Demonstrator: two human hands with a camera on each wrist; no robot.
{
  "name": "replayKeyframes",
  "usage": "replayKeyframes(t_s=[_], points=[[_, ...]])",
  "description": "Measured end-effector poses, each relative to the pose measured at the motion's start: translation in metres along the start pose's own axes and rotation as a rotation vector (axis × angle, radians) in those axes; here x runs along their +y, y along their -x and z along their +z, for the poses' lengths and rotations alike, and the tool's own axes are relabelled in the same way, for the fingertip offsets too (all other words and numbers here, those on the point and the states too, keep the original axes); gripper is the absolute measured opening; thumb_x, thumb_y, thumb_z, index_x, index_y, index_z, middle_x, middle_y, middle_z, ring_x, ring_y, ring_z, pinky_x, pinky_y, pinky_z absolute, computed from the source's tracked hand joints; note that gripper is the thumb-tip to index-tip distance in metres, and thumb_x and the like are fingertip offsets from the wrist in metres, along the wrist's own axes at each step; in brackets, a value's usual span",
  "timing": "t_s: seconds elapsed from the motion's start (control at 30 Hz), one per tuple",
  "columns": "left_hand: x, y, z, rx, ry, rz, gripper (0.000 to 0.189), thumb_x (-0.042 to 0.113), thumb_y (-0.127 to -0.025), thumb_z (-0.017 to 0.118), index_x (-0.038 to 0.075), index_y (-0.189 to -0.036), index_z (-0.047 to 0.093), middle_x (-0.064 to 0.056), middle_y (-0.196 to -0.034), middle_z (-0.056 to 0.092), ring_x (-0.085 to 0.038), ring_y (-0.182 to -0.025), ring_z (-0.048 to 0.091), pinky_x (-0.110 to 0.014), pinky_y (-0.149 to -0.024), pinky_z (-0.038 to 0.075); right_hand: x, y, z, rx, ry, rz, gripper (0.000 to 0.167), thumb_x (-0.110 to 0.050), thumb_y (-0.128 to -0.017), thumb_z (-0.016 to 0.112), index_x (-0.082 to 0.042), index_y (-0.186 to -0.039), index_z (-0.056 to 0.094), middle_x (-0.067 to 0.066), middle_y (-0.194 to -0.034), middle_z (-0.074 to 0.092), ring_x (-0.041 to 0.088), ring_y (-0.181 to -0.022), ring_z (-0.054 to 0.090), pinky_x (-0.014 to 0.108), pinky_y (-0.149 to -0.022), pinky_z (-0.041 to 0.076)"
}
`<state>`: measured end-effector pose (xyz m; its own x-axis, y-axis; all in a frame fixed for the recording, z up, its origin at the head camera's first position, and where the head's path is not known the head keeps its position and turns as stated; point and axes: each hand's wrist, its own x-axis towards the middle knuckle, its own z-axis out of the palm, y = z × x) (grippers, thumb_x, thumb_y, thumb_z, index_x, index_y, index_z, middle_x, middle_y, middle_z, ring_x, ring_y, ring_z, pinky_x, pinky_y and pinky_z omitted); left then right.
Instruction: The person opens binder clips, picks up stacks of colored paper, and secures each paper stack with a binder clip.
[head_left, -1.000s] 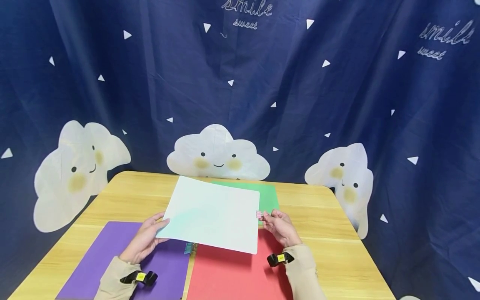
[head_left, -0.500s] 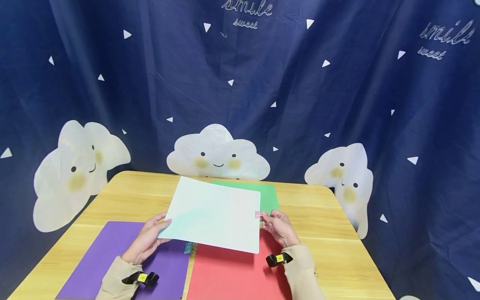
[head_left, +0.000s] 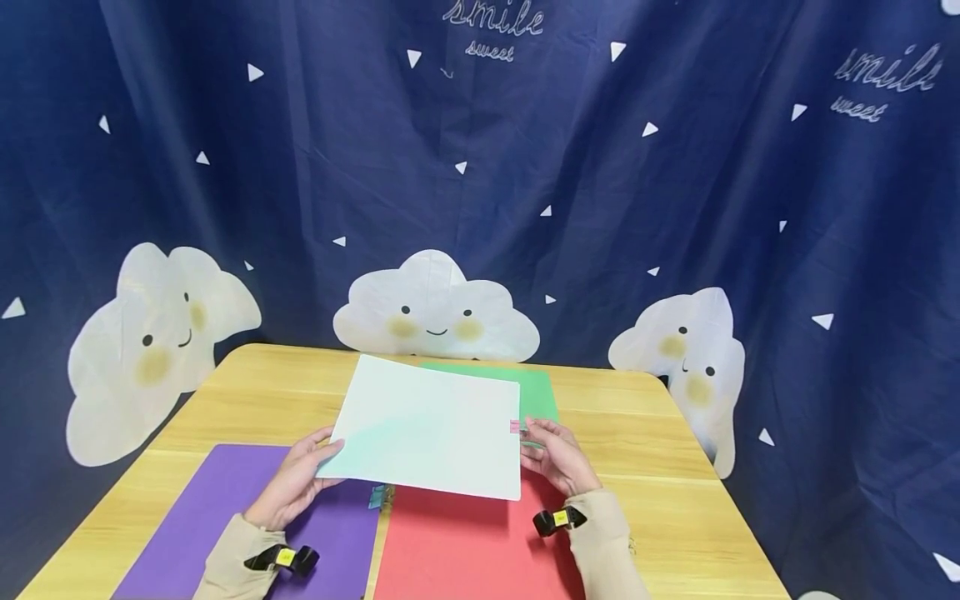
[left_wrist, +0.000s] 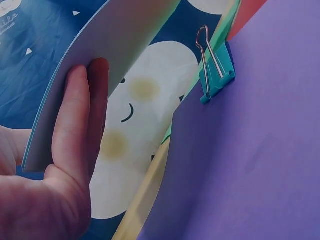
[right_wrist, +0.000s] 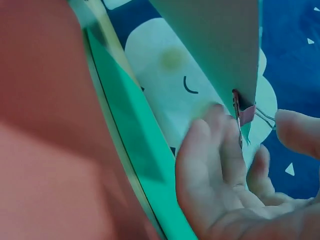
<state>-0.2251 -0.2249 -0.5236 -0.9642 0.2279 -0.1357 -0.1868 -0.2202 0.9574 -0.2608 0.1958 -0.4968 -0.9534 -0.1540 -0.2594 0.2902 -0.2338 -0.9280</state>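
Observation:
A pale white-to-aqua sheet [head_left: 427, 429], perhaps a thin stack, is held up tilted over the table. My left hand [head_left: 296, 475] pinches its near left corner, thumb on top and fingers behind, as the left wrist view [left_wrist: 70, 145] also shows. A pink binder clip [right_wrist: 246, 115] sits on the sheet's right edge, its wire handles spread to either side. Around it my right hand [head_left: 558, 458] is loosely curled; the thumb [right_wrist: 295, 131] is just off one wire handle and the fingers are close to the other.
Purple card [head_left: 187, 521] lies on the wooden table [head_left: 637, 433] at left, with a teal binder clip [left_wrist: 217, 72] on its edge. Red card [head_left: 472, 554] lies in front, and green card [head_left: 537, 392] behind the raised sheet. A dark blue curtain [head_left: 585, 167] hangs beyond.
The right hand's fingertips have loosened from the pink binder clip, which stays on the sheet's edge. The left hand and the sheet have shifted slightly to the right.

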Motion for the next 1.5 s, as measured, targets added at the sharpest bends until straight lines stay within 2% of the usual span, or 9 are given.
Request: replayKeyframes(t_s=[0.17, 0.43, 0.63, 0.77, 0.83, 1.0, 1.1, 1.3, 1.5], points=[[0.000, 0.001, 0.002, 0.012, 0.028, 0.008, 0.060, 0.014, -0.111, 0.043, -0.011, -0.157, 0.014, 0.006, -0.109, 0.072, -0.008, -0.098, 0.074, -0.027, -0.089, 0.062, 0.001, 0.000, 0.003, -0.104, 0.016, 0.001, 0.047, -0.028, -0.111, 0.049, 0.004, -0.144, 0.038, 0.005, -0.109, 0.068, 0.021, -0.089, 0.076, 0.038, -0.081, 0.066], [0.001, 0.000, 0.004, -0.026, 0.035, 0.025, 0.062, 0.015, -0.111, 0.045, -0.012, -0.157, 0.012, 0.005, -0.111, 0.071, -0.008, -0.099, 0.074, -0.026, -0.088, 0.062, 0.001, 0.008, 0.011, -0.206, -0.044, 0.004, 0.062, -0.006, -0.105, 0.054, -0.003, -0.156, 0.019, 0.000, -0.110, 0.062, 0.003, -0.073, 0.064, 0.030, -0.079, 0.063], [0.002, 0.000, 0.002, -0.091, 0.028, 0.023, 0.057, 0.018, -0.112, 0.043, -0.009, -0.154, 0.015, 0.005, -0.111, 0.071, -0.008, -0.098, 0.074, -0.028, -0.087, 0.063, 0.002, 0.010, 0.012, -0.245, -0.091, 0.014, 0.088, 0.007, -0.102, 0.049, -0.007, -0.165, -0.011, 0.003, -0.126, 0.055, 0.003, -0.095, 0.069, 0.025, -0.090, 0.061], [0.004, 0.000, -0.003, -0.130, 0.031, 0.010, 0.050, 0.020, -0.112, 0.043, -0.005, -0.151, 0.024, 0.006, -0.110, 0.072, -0.008, -0.098, 0.074, -0.030, -0.088, 0.063, 0.002, 0.010, 0.011, -0.285, -0.109, -0.001, 0.085, 0.010, -0.103, 0.046, -0.010, -0.165, -0.009, 0.004, -0.133, 0.060, 0.008, -0.107, 0.071, 0.031, -0.093, 0.062], [0.005, 0.000, -0.005, -0.143, 0.037, -0.007, 0.048, 0.022, -0.113, 0.043, -0.004, -0.150, 0.026, 0.006, -0.110, 0.074, -0.008, -0.099, 0.074, -0.030, -0.089, 0.063, 0.002, 0.011, 0.010, -0.296, -0.114, -0.006, 0.084, 0.010, -0.103, 0.044, -0.010, -0.165, -0.010, 0.004, -0.135, 0.058, 0.007, -0.106, 0.071, 0.028, -0.093, 0.061], [0.009, 0.001, -0.007, -0.179, 0.058, -0.044, 0.060, 0.025, -0.113, 0.041, -0.007, -0.156, 0.013, 0.006, -0.110, 0.075, -0.009, -0.101, 0.074, -0.030, -0.091, 0.062, 0.003, 0.011, 0.010, -0.282, -0.131, 0.006, 0.089, 0.010, -0.103, 0.044, -0.009, -0.164, -0.019, 0.003, -0.133, 0.047, 0.000, -0.097, 0.068, 0.015, -0.092, 0.057], [0.012, 0.002, -0.008, -0.188, 0.061, -0.050, 0.065, 0.023, -0.113, 0.041, -0.009, -0.158, 0.007, 0.006, -0.111, 0.075, -0.008, -0.102, 0.074, -0.030, -0.091, 0.062, 0.004, 0.010, 0.011, -0.282, -0.127, 0.012, 0.089, 0.009, -0.103, 0.044, -0.010, -0.164, -0.018, 0.006, -0.133, 0.050, 0.002, -0.099, 0.069, 0.019, -0.093, 0.058], [0.021, 0.004, -0.013, -0.177, 0.063, -0.047, 0.060, 0.021, -0.113, 0.043, -0.004, -0.159, 0.013, 0.006, -0.111, 0.075, -0.008, -0.102, 0.074, -0.029, -0.089, 0.063, 0.000, 0.007, 0.018, -0.279, -0.107, 0.018, 0.089, 0.007, -0.103, 0.047, -0.010, -0.165, -0.016, 0.008, -0.147, 0.041, 0.001, -0.102, 0.069, 0.019, -0.092, 0.059], [0.034, 0.002, -0.021, -0.183, 0.073, -0.043, 0.058, 0.022, -0.112, 0.045, 0.003, -0.160, 0.018, 0.007, -0.114, 0.074, -0.009, -0.104, 0.074, -0.030, -0.089, 0.063, -0.013, 0.000, 0.031, -0.271, -0.087, 0.037, 0.087, 0.005, -0.104, 0.047, -0.011, -0.165, -0.012, -0.002, -0.118, 0.063, 0.001, -0.097, 0.070, 0.022, -0.091, 0.060]])
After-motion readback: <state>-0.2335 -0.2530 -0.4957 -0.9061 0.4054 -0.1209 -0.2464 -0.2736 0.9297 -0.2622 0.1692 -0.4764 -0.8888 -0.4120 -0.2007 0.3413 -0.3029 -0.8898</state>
